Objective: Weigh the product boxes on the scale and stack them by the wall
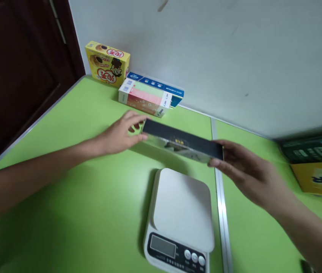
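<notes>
A long, flat box with a black side is held in the air between my two hands. At its left end, the thumb and fingers of my left hand pinch it. My right hand grips the opposite end, thumb below and fingers behind. The box tilts slightly, its right end nearer to me. Just below it on the green table stands a white kitchen scale with a bare platform. The scale's grey display shows no readable digits.
Against the wall stand a yellow snack box, a white and pink box and a blue box. Green and yellow packages lie at the right edge. A metal seam crosses the green table. A dark door is at left.
</notes>
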Tool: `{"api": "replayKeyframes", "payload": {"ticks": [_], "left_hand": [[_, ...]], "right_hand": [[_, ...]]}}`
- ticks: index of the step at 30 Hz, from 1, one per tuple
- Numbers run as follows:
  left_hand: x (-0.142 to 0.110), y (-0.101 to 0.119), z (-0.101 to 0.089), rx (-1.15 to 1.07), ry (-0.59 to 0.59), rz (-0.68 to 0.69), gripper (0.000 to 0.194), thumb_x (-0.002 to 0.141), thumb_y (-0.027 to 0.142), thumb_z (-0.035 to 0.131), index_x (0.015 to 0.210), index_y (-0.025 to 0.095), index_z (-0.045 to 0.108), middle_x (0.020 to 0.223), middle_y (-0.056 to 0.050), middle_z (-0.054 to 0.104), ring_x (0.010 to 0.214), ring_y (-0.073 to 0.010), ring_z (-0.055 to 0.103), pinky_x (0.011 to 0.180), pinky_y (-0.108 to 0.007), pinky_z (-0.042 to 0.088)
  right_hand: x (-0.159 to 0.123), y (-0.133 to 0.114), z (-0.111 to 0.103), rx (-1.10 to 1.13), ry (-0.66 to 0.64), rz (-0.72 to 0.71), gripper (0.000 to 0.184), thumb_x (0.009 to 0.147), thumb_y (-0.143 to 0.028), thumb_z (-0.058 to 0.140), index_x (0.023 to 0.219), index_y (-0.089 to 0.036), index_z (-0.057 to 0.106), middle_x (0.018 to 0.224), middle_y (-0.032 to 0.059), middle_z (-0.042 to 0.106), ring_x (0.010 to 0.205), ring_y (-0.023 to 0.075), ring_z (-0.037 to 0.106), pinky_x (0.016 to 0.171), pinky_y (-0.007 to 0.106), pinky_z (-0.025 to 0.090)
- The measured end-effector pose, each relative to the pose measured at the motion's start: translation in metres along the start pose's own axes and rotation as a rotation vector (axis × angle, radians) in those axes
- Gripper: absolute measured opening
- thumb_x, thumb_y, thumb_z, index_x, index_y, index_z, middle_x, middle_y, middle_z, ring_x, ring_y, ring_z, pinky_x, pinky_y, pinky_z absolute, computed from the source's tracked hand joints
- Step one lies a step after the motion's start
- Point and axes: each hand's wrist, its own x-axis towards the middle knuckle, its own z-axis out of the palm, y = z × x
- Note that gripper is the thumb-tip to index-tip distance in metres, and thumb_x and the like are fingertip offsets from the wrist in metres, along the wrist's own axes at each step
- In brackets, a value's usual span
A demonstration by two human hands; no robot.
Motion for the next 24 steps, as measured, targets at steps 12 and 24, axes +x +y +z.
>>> {"api": "replayKeyframes", "payload": {"ticks": [12,24], "left_hand": [[0.141,-0.069,-0.057,0.056,0.488,0.028,0.038,0.086,0.010,0.053,0.123,0.016,0.052,0.117,-0.002,0.062,0.105,-0.0143,0.055,0.098,-0.031,0.041],[0.148,-0.103,-0.033,-0.027,0.519,-0.149,0.009,0.090,0.020,0.050,0.097,0.019,0.055,0.094,0.009,0.062,0.097,-0.0110,0.046,0.095,-0.029,0.036]], "right_hand": [[0.196,-0.023,0.065,0.130,0.220,-0.305,0.047,0.081,-0.034,0.067,0.121,-0.014,0.054,0.089,0.0038,0.056,0.068,0.0111,0.055,0.059,0.026,0.050],[0.213,-0.013,0.072,0.123,0.248,-0.300,0.043,0.085,-0.012,0.059,0.127,-0.012,0.050,0.094,0.0042,0.059,0.064,0.0066,0.056,0.062,0.022,0.051]]}}
